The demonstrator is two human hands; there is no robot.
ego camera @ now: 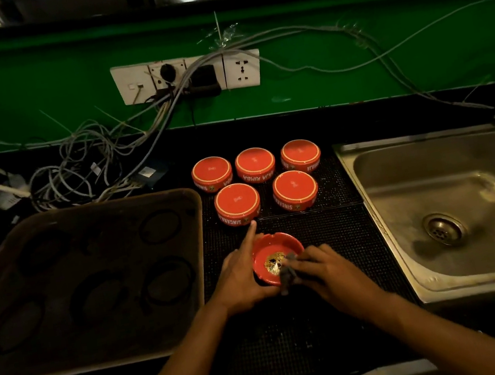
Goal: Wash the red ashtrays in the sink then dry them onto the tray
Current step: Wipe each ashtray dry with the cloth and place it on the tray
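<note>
Left hand (239,279) cups the upright ashtray (276,256) near the mat's (341,237) middle, right hand (323,268) pinching a grey cloth (288,274) inside, so a hard wipe could probably tip it.

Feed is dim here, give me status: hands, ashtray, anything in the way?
Left hand holds upright ashtray on mat. Right hand wipes inside with cloth. Five ashtrays upside down behind. Tray bare, path clear.
</note>
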